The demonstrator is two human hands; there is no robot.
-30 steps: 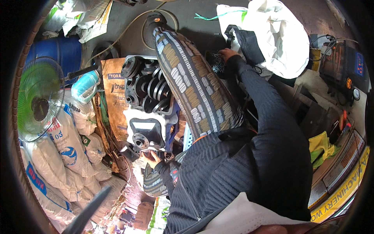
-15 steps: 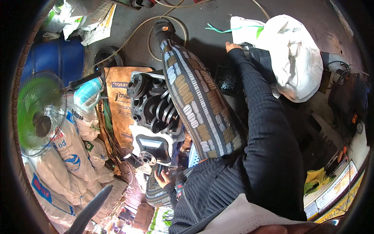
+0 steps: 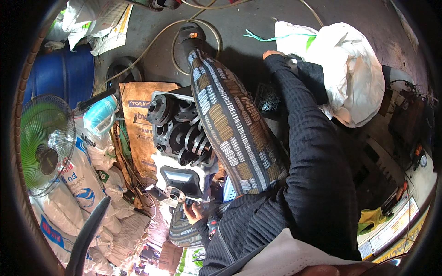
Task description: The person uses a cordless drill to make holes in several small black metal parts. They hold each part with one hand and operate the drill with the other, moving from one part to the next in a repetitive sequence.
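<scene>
My left hand (image 3: 193,214) is low in the middle, fingers apart, close to a round metal flange (image 3: 175,193). It seems to hold nothing. That flange is at the near end of a pale metal engine block (image 3: 172,161), where a dark crankshaft (image 3: 193,140) with disc-shaped webs lies exposed. My right arm stretches far forward and right. At its end my right hand (image 3: 271,54) is beside a large white sack (image 3: 352,73) with a teal tie; its fingers are mostly hidden. Below it stands a dark box of thin metal pieces (image 3: 268,100).
My patterned trouser leg (image 3: 235,124) lies right of the block. A brown paper sack (image 3: 136,110) is under its left side. Farther left stand a fan (image 3: 48,147), a blue drum (image 3: 60,73) and several white sacks (image 3: 87,193). A hose (image 3: 156,39) loops across the floor.
My right hand has shifted slightly left. My left hand's fingers have come up closer to the flange. The view has tilted a little.
</scene>
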